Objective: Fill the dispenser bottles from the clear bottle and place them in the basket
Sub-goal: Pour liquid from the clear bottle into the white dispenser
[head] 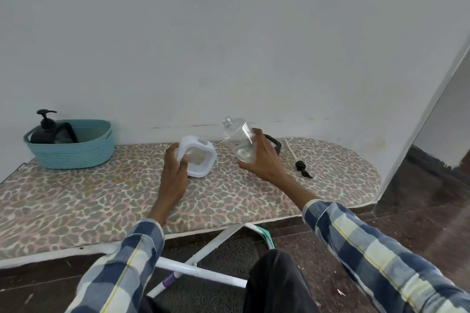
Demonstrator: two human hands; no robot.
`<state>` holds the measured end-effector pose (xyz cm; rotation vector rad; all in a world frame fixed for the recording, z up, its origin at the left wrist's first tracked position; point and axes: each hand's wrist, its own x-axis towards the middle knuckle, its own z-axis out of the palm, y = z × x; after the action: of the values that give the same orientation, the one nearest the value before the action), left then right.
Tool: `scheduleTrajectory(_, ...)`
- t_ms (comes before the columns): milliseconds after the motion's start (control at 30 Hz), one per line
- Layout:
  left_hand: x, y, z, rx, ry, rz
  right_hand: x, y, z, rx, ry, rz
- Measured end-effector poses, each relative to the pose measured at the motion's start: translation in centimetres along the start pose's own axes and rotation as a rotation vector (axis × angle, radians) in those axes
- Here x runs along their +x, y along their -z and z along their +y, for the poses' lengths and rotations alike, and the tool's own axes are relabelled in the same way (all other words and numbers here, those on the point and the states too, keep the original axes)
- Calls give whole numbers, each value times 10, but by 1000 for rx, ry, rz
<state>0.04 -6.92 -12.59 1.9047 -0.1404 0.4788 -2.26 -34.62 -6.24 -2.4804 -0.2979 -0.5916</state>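
1. The right hand point(259, 157), just right of the frame's centre, holds the clear bottle point(239, 141) with fingers and thumb wrapped round its lower body; the bottle leans up and to the left, its silver threaded neck uncapped and pointing toward the upper left, and a little clear liquid sits at its lower end inside the grip.
2. The left hand point(175, 164), at centre frame, grips the white dispenser bottle point(199, 159) by its left edge, thumb on the front face and fingers curled behind. This bottle is square with rounded corners, a white frame round a see-through window, and stands on the board just left of the clear bottle without touching it.
3. A dark dispenser bottle point(274, 143) is mostly hidden behind the right hand; only a black angular edge shows.
4. A black pump head point(303, 169) lies loose on the board to the right of the right hand, apart from it.
5. At the left of the frame a teal basket point(76, 154) of woven rope, with cut-out handles, stands on the board's far end; a black pump bottle point(45, 129) stands inside it, against its left wall.
6. Everything rests on an ironing board point(101, 201) with a padded leopard-print cover in grey, pink and cream, on white metal legs point(203, 259).
7. Both sleeves point(368, 249) are blue, white and yellow plaid.
8. No label or writing is readable on any bottle.
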Motion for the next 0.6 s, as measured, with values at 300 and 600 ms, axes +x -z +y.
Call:
scheduleTrajectory(300, -3, 3, 0, 27, -29, 56, 26, 1, 2, -191, 213, -142)
scheduleTrajectory(600, -5, 4, -1, 34, -37, 55, 38, 10, 12, -306, 211, -126)
